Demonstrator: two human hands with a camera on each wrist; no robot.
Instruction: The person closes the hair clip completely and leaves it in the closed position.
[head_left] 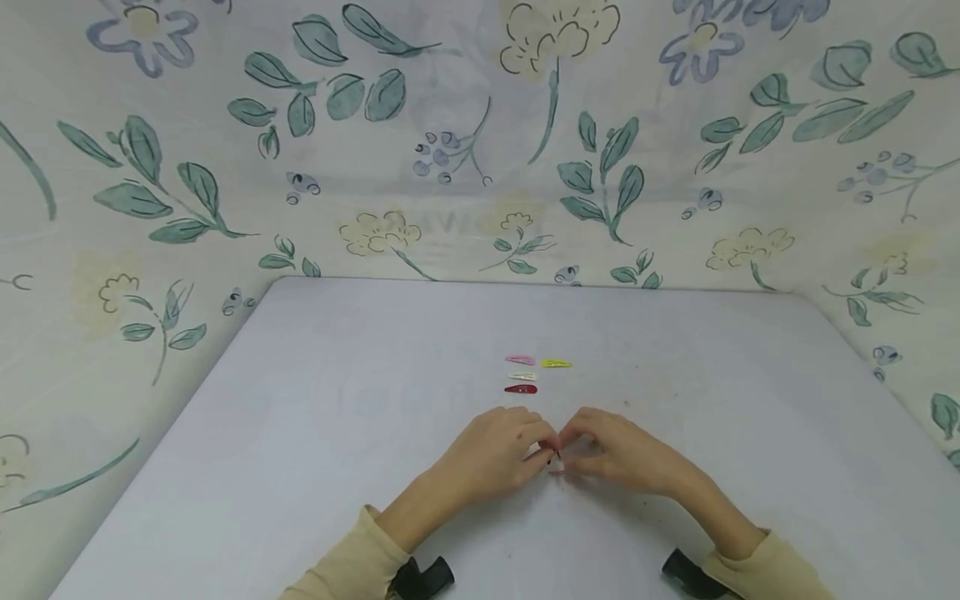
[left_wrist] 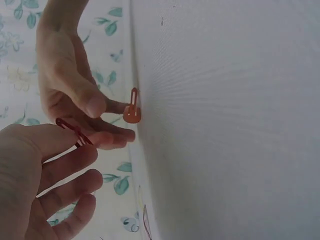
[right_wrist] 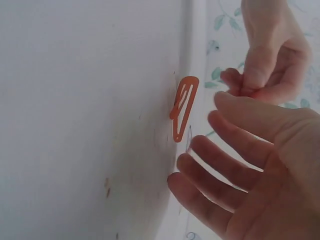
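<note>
Left wrist view: the left hand is pinching a dark red clip between thumb and forefinger, off the surface.
Fingertips are hiding part of its slotted frame; the right hand is curving its fingers loosely apart beside it, and whether they are touching it is hard to tell. An orange clip, slotted and teardrop-shaped, its narrow tongue angling out, is sitting near the hands, barely showing in the head view. Farther off, pink, yellow, pale and glossy red clips are lying together. Beige sleeves are running out of frame.
</note>
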